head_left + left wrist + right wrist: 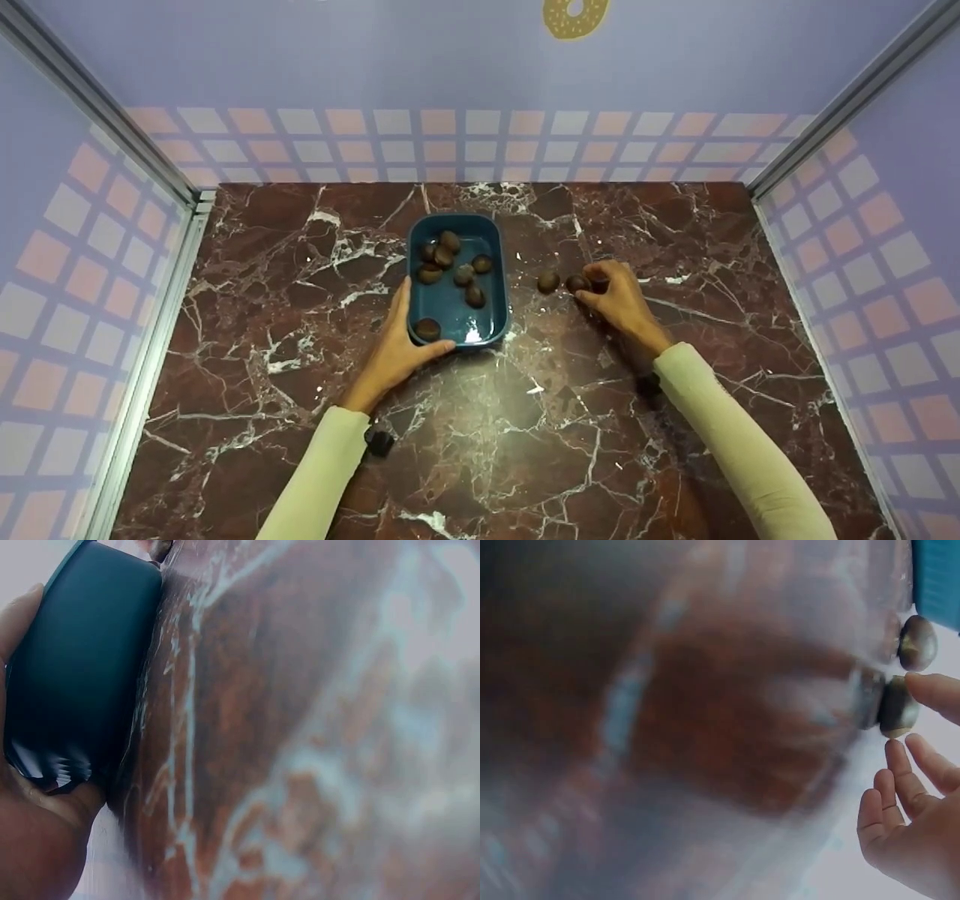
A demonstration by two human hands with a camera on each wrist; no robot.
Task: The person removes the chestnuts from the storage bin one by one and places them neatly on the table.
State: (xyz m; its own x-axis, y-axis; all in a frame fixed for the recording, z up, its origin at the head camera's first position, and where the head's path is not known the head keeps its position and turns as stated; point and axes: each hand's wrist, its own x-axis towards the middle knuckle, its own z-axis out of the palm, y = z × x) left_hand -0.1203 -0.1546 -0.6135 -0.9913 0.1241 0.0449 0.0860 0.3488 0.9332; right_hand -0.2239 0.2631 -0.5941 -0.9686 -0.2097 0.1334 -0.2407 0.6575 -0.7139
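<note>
A dark blue rectangular container (457, 315) with rounded corners holds several brown chestnuts, some clustered at its far left, one chestnut (428, 329) alone in the near left corner. My left hand (394, 352) grips that corner, fingers along the left side and thumb along the near end; the left wrist view shows the container's outer wall (86, 667) between them. To the right, my right hand (619, 300) has thumb and fingertips at opposite sides of a chestnut (898, 706) on the table. Another chestnut (548, 282) lies between that one and the container.
The table (480, 450) has a dark red marbled top with white veins. Lilac walls with a pink and white check band (480, 135) enclose it at the back and both sides, framed by metal rails (142, 382).
</note>
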